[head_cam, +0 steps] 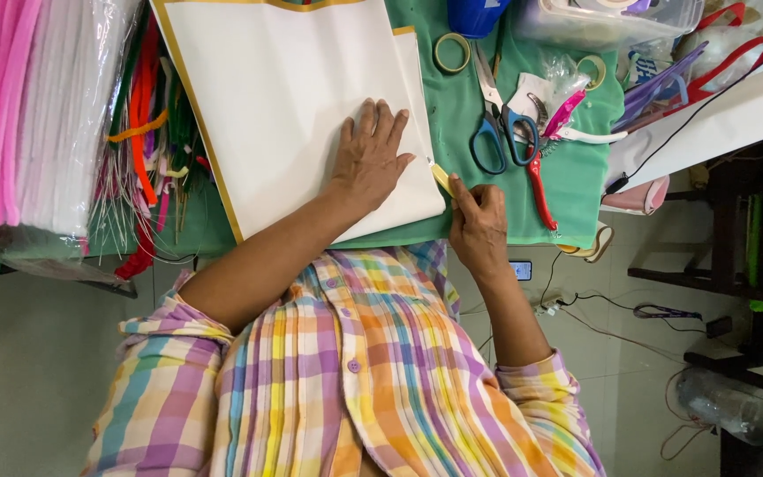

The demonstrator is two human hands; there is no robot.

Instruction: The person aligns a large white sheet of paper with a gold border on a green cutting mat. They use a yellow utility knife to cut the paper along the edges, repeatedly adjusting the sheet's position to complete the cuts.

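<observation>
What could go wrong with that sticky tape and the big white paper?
1. The strip of tape in the right hand might curl and stick to its fingers, or go on crooked, since it hangs free at the paper's edge.
2. The white paper might slide on the green cloth if the left hand, lying flat on it, lifts.
3. The blue-handled scissors lie close by; a reaching hand might bump the blades.

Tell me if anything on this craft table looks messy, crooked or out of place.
Nothing looks spilled or damaged. The left hand presses flat on white card, and the right hand pinches a yellowish strip at its edge. One oddity: another white sheet juts off the table's right side, hanging over the floor.
</observation>
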